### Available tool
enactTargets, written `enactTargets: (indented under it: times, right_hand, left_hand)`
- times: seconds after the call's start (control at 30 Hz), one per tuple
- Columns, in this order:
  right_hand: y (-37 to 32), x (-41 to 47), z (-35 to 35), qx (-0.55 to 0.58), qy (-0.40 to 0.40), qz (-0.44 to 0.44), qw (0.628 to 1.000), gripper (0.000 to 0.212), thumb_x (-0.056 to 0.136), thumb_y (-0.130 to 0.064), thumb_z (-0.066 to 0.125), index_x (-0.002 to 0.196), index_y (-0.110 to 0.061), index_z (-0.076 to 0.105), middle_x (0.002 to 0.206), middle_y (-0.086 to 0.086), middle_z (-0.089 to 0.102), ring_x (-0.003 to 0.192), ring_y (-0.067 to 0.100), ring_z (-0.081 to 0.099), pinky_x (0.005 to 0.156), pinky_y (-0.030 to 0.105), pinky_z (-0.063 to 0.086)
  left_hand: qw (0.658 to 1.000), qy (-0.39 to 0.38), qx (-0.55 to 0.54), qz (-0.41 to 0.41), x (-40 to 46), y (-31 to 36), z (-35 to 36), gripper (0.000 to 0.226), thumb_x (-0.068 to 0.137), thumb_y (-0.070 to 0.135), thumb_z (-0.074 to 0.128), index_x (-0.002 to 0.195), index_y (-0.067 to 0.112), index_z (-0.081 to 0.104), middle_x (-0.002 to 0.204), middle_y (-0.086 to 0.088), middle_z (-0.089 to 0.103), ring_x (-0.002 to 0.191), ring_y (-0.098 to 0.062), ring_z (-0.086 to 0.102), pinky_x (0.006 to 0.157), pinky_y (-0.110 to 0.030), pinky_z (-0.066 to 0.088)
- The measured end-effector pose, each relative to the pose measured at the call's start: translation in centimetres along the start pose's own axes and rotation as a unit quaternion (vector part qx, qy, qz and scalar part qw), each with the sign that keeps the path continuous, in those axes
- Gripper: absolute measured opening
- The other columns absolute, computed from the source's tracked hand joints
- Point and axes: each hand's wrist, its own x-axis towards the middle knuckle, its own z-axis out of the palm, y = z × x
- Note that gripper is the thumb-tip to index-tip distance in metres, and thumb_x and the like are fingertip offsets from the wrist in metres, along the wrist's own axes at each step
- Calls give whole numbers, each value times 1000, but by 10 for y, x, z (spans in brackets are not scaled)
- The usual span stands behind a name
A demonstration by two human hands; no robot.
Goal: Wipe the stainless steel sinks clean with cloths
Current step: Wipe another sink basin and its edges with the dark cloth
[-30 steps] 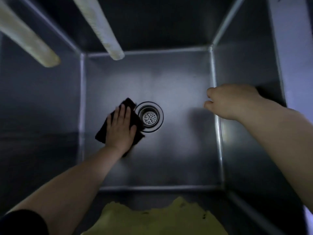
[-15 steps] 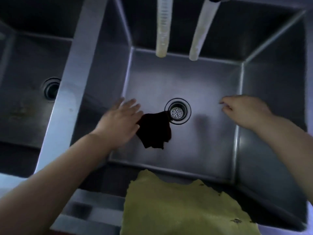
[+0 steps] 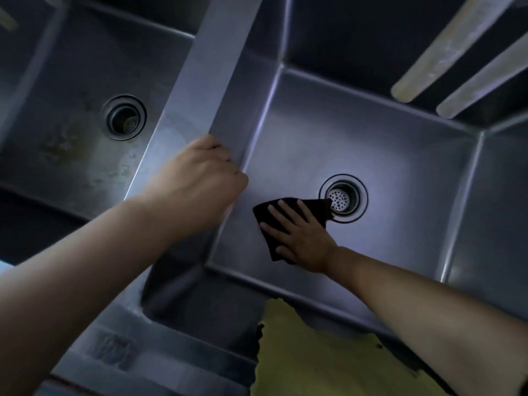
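Note:
In the head view, a dark cloth (image 3: 315, 208) lies on the floor of the right stainless steel sink (image 3: 385, 150), its corner touching the round drain strainer (image 3: 343, 198). My right hand (image 3: 300, 235) presses flat on the cloth with its fingers spread. My left hand (image 3: 200, 178) is at the divider (image 3: 217, 52) between the two sinks, fingers curled over its inner edge. The left sink (image 3: 65, 144) has stains on its floor and an open drain (image 3: 124, 117).
A yellow cloth (image 3: 328, 355) hangs over the near rim of the right sink. Two pale hoses (image 3: 445, 50) (image 3: 485, 78) hang over the sink's far right corner. The sink's walls are steep and deep.
The cloth changed hands: my left hand let it go and moved up to the divider. My right hand came down from the right wall onto the cloth. The view swung left.

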Motion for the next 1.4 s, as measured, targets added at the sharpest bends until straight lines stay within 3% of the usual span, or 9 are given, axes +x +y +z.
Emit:
enactTargets:
  times: [0.1,0.33,0.43,0.63,0.87,0.93,1.07,1.3,1.4]
  right_hand:
    - [-18,-25,18,-32,22,-66,997,60,83,-51,61,138,-30,47,148,10,40,136,36,35,105,63,28]
    - [-29,1,16,-52,36,-179,982,56,88,-55,52,140,-36,42,150,0,38,139,30,32,107,62,25]
    - [-16,36,7,-38,54,-181,981,57,88,-54,54,140,-33,44,149,1,39,139,32,32,108,63,24]
    - [13,75,2,7,119,-46,992,69,80,-50,63,141,-27,42,149,7,38,138,35,32,109,64,19]
    - [70,107,-19,-13,127,-17,992,65,86,-50,47,146,-29,33,154,6,30,142,32,24,114,56,11]
    - [94,116,-29,-10,139,50,989,64,88,-50,42,147,-27,31,155,6,28,142,32,23,114,53,11]
    - [149,133,-45,7,142,209,968,62,93,-50,36,149,-29,22,158,4,18,146,27,13,116,49,6]
    - [199,78,-26,46,135,328,934,65,91,-56,23,151,-32,13,159,4,11,146,29,7,114,47,-3]
    - [215,39,-19,70,134,381,912,67,90,-57,19,151,-31,11,159,7,13,145,30,7,115,51,3]
  left_hand:
    - [1000,12,-20,-1,-1,-1,1,15,74,20,51,67,20,64,63,2,61,69,-26,57,84,-32,38]
    - [998,16,-57,13,1,-1,-7,17,67,9,58,57,21,52,56,0,54,62,-26,53,81,-32,41]
    - [998,19,-51,18,-1,-1,-3,18,65,5,58,58,21,52,56,0,52,61,-26,51,80,-31,39]
    - [999,34,-36,23,-2,-2,4,19,74,9,56,60,21,51,59,-1,51,64,-26,52,81,-36,49]
    - [999,46,-7,11,0,-2,5,21,78,6,53,63,21,52,58,-1,50,64,-27,53,82,-37,49]
    - [999,39,2,7,0,-2,5,22,76,6,55,62,22,50,57,-2,49,63,-27,52,82,-37,45]
    - [1000,18,23,9,2,-1,6,22,72,4,56,61,21,49,56,-2,49,61,-27,52,81,-34,36]
    - [998,-15,54,16,3,2,4,19,68,3,56,60,20,52,55,-2,52,62,-27,54,79,-35,36]
    - [998,-22,55,19,4,1,2,20,65,3,57,59,20,51,54,-2,51,60,-27,53,78,-35,38]
